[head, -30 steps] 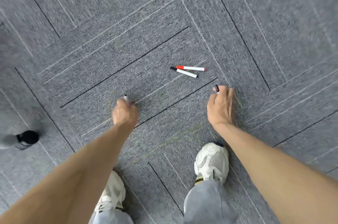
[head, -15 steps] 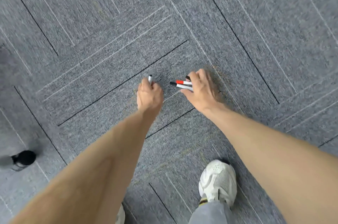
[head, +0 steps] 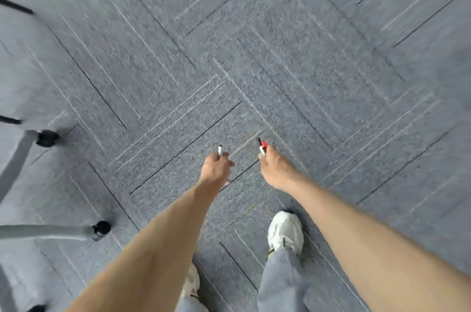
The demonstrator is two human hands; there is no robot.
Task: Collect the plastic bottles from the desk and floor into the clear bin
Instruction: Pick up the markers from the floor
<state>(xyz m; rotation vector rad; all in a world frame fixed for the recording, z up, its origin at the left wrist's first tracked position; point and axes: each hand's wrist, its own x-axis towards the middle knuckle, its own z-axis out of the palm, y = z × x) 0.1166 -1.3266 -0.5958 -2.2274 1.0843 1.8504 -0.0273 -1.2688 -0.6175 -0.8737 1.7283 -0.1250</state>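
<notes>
While fingers of the left hand (head: 215, 168) curl round a white marker (head: 220, 151), the right hand (head: 274, 168) grips two markers (head: 262, 147).

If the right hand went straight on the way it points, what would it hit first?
Likely just grey carpet: the right hand, gripping markers, aims up-left, clear of the left hand. Depth is unclear.

The carpet (head: 305, 56) is grey-blue with thin black and white lines. Beyond the left fingers (head: 230, 163) the lone marker (head: 220, 150) is white, black-tipped; beyond the right fingers (head: 263, 156) the bundled markers (head: 262, 146) show red and black.
</notes>
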